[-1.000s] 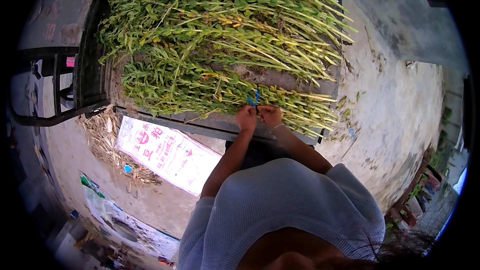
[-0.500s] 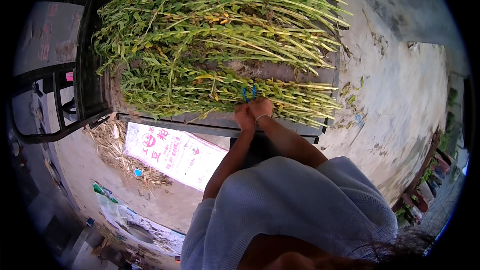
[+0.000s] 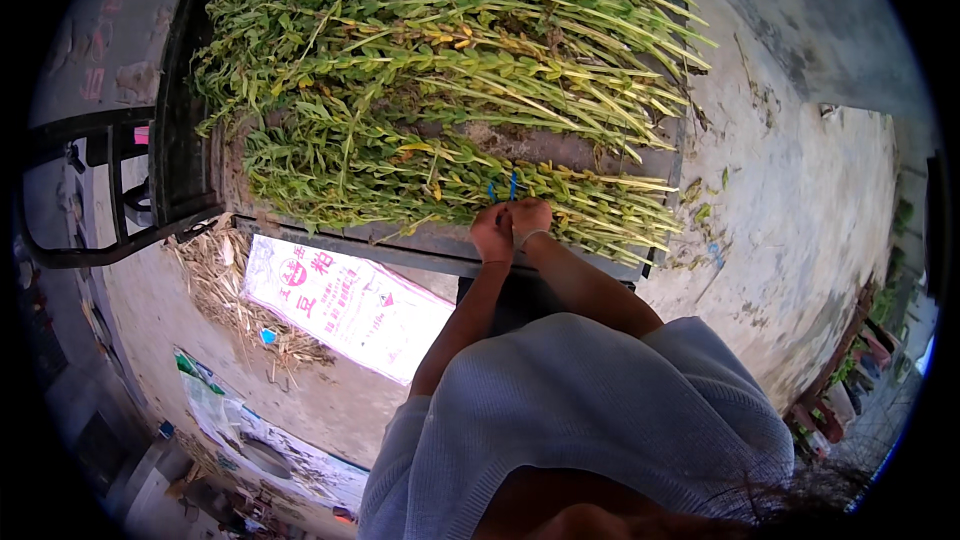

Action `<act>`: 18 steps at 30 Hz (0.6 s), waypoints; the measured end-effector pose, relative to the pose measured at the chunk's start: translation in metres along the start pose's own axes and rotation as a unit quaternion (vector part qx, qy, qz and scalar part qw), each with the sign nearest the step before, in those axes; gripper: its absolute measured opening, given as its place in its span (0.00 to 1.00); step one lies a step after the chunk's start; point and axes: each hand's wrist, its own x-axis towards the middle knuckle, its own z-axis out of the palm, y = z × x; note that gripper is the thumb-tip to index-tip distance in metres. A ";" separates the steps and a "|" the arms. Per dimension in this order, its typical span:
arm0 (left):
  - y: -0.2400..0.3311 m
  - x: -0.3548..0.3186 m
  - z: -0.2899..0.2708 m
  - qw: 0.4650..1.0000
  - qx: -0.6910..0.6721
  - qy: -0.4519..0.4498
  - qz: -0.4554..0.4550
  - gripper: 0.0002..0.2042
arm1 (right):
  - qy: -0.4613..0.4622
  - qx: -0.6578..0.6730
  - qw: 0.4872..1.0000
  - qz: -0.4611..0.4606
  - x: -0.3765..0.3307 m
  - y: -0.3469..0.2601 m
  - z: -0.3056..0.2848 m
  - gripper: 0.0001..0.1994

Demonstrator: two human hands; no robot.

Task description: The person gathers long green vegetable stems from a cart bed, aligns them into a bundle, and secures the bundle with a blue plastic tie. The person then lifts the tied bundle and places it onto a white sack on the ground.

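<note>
Long green leafy stalks lie heaped in a dark metal cart bed. A smaller bundle of stalks lies along the cart's near edge. My left hand and my right hand are pressed close together on that bundle, fingers closed on a thin blue string whose two ends stick up just above my knuckles. My forearms reach up from a light grey top.
A white and pink printed sack lies on the concrete ground under the cart edge, beside dry straw. Another printed bag lies lower left. Bare concrete spreads right, with pots at its edge.
My hands stay together on the string at the bundle. The view has shifted slightly, with the cart and stalks sliding a little to the left and down.
</note>
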 end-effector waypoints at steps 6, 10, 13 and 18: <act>-0.013 0.004 0.002 0.999 0.020 -0.047 -0.015 0.06 | -0.061 -0.013 0.987 -0.146 0.012 0.028 -0.004 0.08; -0.017 0.016 -0.001 0.979 0.044 -0.183 -0.075 0.05 | -0.138 -0.026 0.946 -0.293 0.021 0.040 -0.025 0.08; -0.028 0.026 -0.005 0.952 -0.058 -0.251 -0.168 0.05 | -0.111 -0.009 0.925 -0.364 0.017 0.043 -0.032 0.10; -0.044 0.030 -0.006 0.905 -0.175 -0.310 -0.232 0.05 | -0.096 -0.122 0.904 -0.399 -0.002 0.035 -0.030 0.10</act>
